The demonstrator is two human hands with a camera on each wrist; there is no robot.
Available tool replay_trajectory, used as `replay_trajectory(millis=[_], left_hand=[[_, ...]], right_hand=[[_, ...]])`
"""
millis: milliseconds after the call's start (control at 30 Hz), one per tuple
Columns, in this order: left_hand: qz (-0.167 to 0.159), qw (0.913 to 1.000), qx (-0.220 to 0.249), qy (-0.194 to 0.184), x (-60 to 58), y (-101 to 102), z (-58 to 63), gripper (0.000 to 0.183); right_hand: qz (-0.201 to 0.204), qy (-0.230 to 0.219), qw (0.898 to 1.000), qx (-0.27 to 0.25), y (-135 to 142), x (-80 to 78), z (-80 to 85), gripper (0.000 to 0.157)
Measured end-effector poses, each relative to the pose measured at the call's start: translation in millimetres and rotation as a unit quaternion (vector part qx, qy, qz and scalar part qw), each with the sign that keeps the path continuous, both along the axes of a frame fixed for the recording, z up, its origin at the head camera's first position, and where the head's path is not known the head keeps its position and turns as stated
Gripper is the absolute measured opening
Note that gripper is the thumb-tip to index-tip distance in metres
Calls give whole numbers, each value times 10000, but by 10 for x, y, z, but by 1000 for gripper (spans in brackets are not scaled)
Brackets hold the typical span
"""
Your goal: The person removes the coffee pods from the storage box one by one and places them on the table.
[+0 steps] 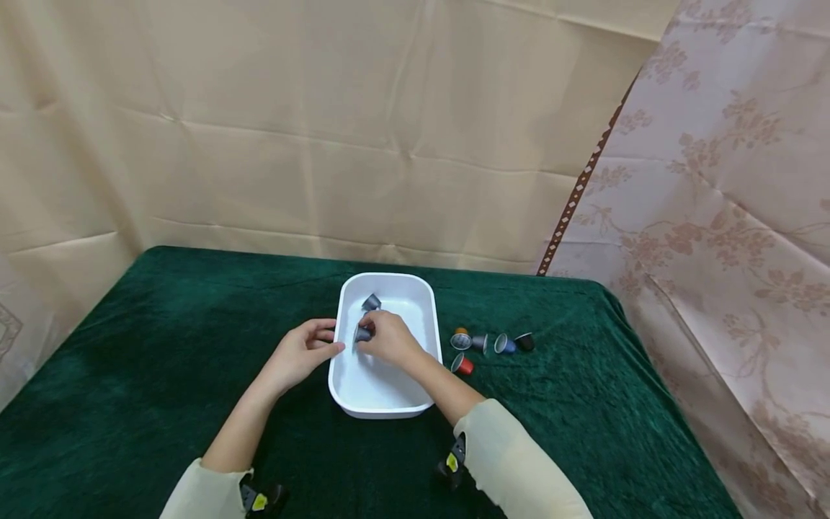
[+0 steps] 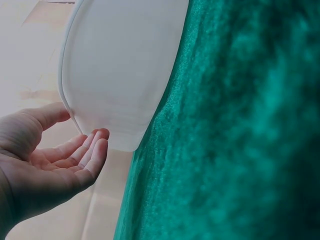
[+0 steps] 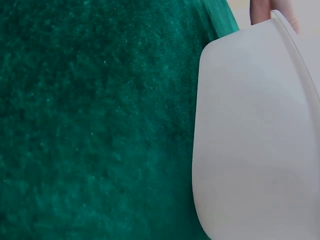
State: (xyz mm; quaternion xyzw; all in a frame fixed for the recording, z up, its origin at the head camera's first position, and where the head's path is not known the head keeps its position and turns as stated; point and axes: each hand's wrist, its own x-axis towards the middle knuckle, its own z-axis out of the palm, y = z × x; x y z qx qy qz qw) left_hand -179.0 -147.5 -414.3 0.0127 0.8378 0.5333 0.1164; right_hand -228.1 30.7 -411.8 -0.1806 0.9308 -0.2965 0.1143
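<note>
A white plastic tray (image 1: 389,412) stands on the table. My left hand (image 1: 301,357) holds its left rim, the thumb at the edge and the curled fingers against the outer wall (image 2: 120,65). Inside the tray, my right hand (image 1: 389,337) pinches a grey coffee capsule (image 1: 364,334) near the left wall. A second dark grey capsule (image 1: 372,303) lies just beyond that hand, towards the far end. In the right wrist view the tray's outer wall (image 3: 255,130) hides the right hand's fingertips and the capsule.
Right of the tray lie a red capsule (image 1: 463,364), a gold one (image 1: 461,331), a purplish-grey one (image 1: 480,342), a blue one (image 1: 505,344) and a black one (image 1: 526,342). Dark green velvet cloth (image 1: 162,360) covers the table. A beige curtain (image 1: 324,144) hangs behind.
</note>
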Motion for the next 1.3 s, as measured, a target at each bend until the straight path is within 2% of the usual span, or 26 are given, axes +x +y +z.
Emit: replay_trajectory(millis=[233, 700, 1300], left_hand=[[7, 10000, -18, 4, -2, -13, -25, 55], [28, 10000, -34, 13, -18, -31, -24, 56], [50, 10000, -56, -19, -21, -9, -27, 56]], right_hand=[[-159, -95, 9994, -306, 76, 1, 45, 36], [-301, 50, 9976, -619, 173, 40, 115, 36], [-402, -9, 9936, -1055, 299, 121, 93, 37]])
